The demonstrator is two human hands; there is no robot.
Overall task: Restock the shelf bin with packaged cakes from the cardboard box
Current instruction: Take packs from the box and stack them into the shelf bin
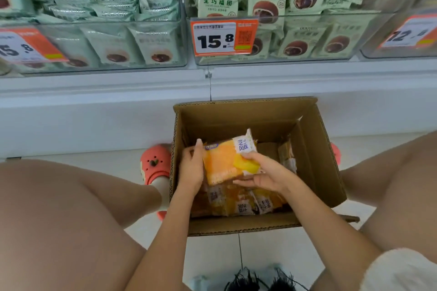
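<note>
An open cardboard box (314, 149) stands on the floor between my knees, below the shelf. Inside it lie several orange-and-yellow packaged cakes (236, 203). Above them I hold one or more of these packaged cakes (227, 160) as a stack. My left hand (191, 168) grips the stack's left edge with the fingers curled round it. My right hand (264, 172) grips its right side, thumb on top and fingers underneath. Clear shelf bins (307, 59) above hold green packs of chocolate cakes.
Orange price tags (223, 36) reading 15.8 hang on the bin fronts. A white shelf ledge (118, 92) runs across below the bins. My knees flank the box, and pink clogs (156, 163) sit on the white tiled floor at its left and right.
</note>
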